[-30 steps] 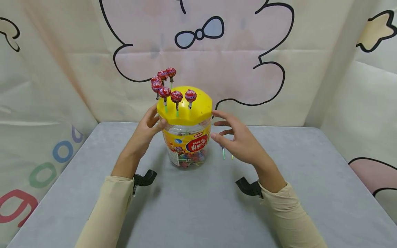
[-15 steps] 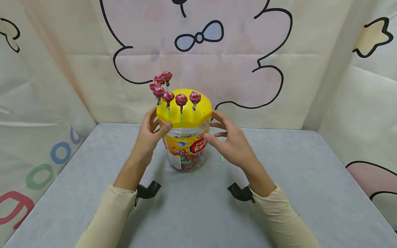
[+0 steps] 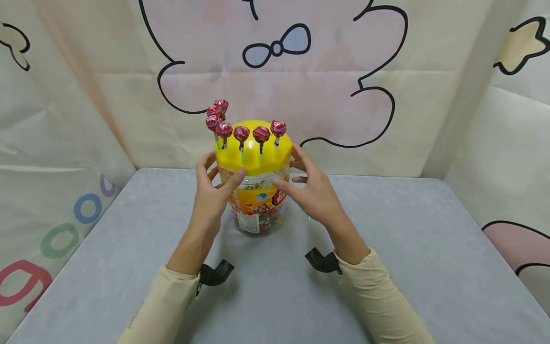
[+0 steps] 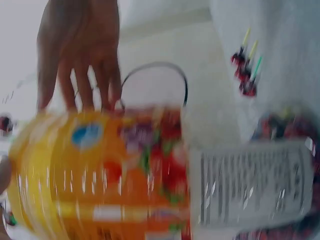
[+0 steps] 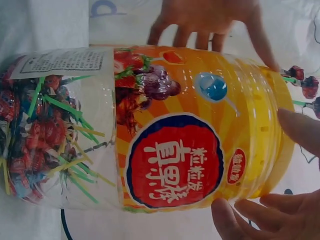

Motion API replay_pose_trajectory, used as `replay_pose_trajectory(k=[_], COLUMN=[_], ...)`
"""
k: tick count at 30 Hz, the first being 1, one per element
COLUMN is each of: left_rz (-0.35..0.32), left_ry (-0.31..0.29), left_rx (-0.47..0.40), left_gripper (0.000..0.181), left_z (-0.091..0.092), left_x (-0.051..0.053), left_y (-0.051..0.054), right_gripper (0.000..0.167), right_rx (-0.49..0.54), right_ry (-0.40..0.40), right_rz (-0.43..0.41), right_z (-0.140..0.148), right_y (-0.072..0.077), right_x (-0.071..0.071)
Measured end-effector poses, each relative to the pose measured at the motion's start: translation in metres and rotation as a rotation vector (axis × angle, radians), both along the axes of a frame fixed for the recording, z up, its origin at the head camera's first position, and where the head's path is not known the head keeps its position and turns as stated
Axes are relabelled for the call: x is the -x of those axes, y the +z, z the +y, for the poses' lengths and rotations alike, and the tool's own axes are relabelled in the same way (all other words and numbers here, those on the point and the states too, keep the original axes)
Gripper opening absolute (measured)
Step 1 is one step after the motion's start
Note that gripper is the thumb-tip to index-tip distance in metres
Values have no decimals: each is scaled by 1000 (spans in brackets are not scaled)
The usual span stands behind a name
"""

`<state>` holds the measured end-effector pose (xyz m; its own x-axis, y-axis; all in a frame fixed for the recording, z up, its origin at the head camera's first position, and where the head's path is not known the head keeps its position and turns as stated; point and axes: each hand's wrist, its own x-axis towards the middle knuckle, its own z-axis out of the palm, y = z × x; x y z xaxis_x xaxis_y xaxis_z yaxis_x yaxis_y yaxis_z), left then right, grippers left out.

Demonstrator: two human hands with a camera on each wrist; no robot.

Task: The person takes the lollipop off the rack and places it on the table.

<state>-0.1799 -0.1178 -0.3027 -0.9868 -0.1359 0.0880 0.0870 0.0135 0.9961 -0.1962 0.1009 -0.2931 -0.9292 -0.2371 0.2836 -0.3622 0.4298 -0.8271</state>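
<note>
Both hands are on the jar here! The left hand (image 3: 209, 200) curves round its near-left side, thumb lying across the front just under the lid, fingers bent behind. Across from it, the right hand (image 3: 315, 193) is partly curled, spread about the upper right side, thumb forward, a fingertip up at the lid's edge. Between them they hold the clear plastic cylindrical jar with an orange-and-yellow printed label (image 3: 251, 199), standing about upright on the grey cloth-like tabletop (image 3: 266, 306), towards the far edge.

Up top, the domed yellow plastic lid (image 3: 275, 155) carries a curved row of round red-wrapped lollipops (image 3: 261, 134), sticks down, heads up. Look inside, through the right wrist view: a heap of wrapped lollipops with green and yellow sticks (image 5: 45, 140) fills the bottom part. And the left wrist view picks up three loose red-headed lollipops (image 4: 243, 75) lying on the tabletop beyond the jar, near the right hand, blurred but countable!
</note>
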Motion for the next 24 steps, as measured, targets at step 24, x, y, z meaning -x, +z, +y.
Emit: replay_pose_trajectory(k=[24], left_rz=[74], left_ry=[-198], left_rx=[134], left_gripper=[81], left_z=[-26], left_x=[12], left_y=[-2], right_gripper=[69], right_rx=[31], right_ry=[72], right_rz=[-36], right_z=[12], right_y=[5], right_x=[-1])
